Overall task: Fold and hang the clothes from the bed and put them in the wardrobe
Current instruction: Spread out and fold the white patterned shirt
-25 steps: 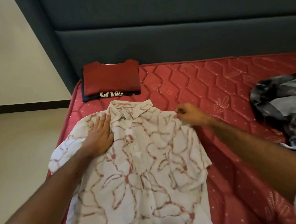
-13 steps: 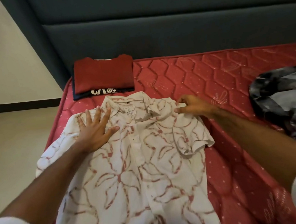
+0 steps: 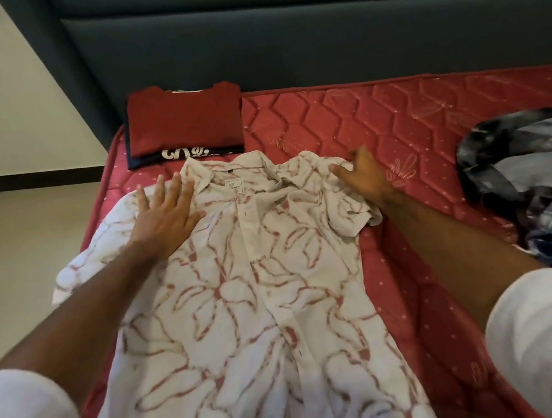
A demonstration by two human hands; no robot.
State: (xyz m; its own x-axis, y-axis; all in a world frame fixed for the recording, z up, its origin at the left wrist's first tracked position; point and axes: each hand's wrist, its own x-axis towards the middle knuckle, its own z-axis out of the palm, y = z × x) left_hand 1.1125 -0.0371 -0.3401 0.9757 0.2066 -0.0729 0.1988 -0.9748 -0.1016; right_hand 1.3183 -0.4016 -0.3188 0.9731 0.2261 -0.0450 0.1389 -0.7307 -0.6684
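Shirt: white w/ red print shirt (image 3: pixel 242 296) lies flat, face up, on red mattress (image 3: pixel 411 121), collar at far end.
L hand (image 3: pixel 164 216): fingers spread, palm flat on shirt's left shoulder.
R hand (image 3: pixel 363 180): fingers loose, open, resting at right shoulder; grips nothing.
Far left: folded red tee (image 3: pixel 185 123) stacked on dark one.
Right: crumpled clothes pile (image 3: pixel 527 167).

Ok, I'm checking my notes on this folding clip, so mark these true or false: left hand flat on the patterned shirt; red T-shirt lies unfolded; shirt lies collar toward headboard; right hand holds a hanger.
1. The left hand lies flat on the white floral shirt. True.
2. The red T-shirt lies unfolded. False: it is folded, stacked on a dark garment.
3. The shirt's collar points toward the headboard. True.
4. The right hand holds a hanger. False: it rests at the shirt's shoulder, no hanger.
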